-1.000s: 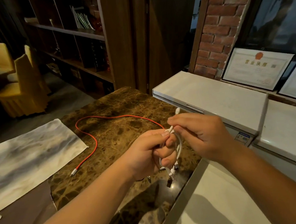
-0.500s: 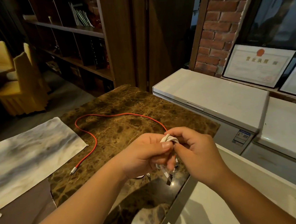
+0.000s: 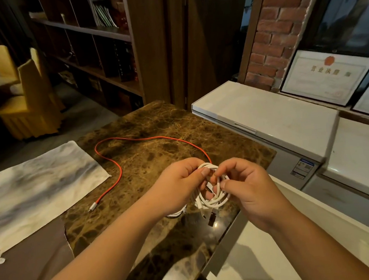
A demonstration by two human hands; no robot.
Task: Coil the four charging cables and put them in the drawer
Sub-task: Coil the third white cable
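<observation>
White cable coil (image 3: 213, 194): light, limp, springy; loops likely to unwind if loosed, so pinch across bundled strands. Held above counter (image 3: 157, 141) edge; left hand (image 3: 180, 184) and right hand (image 3: 248, 190) both clenched on it. Red cable (image 3: 120, 175) lies uncoiled on counter.

Brown marble counter (image 3: 156, 130); grey-white cloth (image 3: 36, 185) lying on its left part; white chest freezer (image 3: 265, 116) just beyond counter; framed certificate (image 3: 325, 75) leaning near brick wall (image 3: 274, 30); wooden bookshelf (image 3: 90, 50) behind; yellow chairs (image 3: 30, 96) at left
</observation>
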